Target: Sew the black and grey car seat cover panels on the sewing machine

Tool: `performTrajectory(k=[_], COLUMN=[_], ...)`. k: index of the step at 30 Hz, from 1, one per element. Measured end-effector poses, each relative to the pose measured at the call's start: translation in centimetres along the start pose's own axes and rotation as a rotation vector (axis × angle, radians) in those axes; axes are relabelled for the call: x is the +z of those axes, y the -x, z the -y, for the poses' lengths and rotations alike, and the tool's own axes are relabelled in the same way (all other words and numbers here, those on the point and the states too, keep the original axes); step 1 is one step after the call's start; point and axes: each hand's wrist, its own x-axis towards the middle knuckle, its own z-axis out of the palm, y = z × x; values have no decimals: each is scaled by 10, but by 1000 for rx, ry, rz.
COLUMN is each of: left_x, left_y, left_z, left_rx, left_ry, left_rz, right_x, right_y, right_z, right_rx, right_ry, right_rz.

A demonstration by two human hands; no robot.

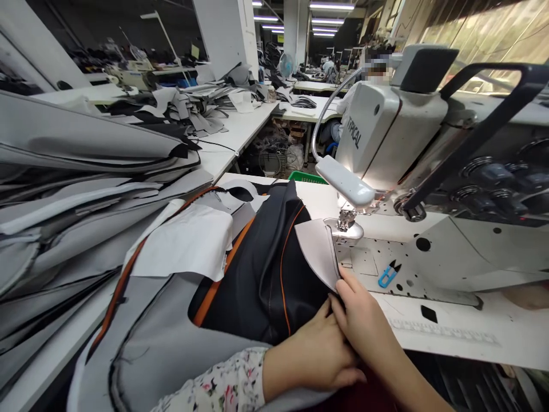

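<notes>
A dark fabric cover with orange piping point(270, 269) lies across the sewing table, and a grey piece point(317, 249) on its edge reaches under the presser foot point(345, 223) of the white sewing machine point(386, 137). My right hand point(364, 320) rests on the seam near the grey piece, fingers together and pinching the fabric edge. Just left of it, partly beneath it, my left hand point(317, 355) presses down on the dark fabric with fingers curled under. A floral sleeve covers my left forearm.
Blue thread snips point(388, 276) lie on the machine bed to the right of the needle. Stacks of grey and black cut pieces point(86, 171) fill the left side. A lamp on a flexible neck point(345, 180) hangs over the needle. A person sits behind the machine.
</notes>
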Motion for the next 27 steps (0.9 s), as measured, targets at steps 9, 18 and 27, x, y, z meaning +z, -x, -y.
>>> performTrajectory(k=[9, 18, 27], left_x=[-102, -85, -81], left_y=[-18, -59, -70], left_z=[34, 44, 47], left_rx=[-184, -304, -194], left_ry=[-111, -10, 65], left_rz=[-808, -550, -516], right_x=[-30, -19, -39], right_y=[22, 22, -123], right_z=[-43, -89, -82], right_rx=[234, 346, 274], right_ry=[-976, -1152, -722], right_rz=[272, 233, -155])
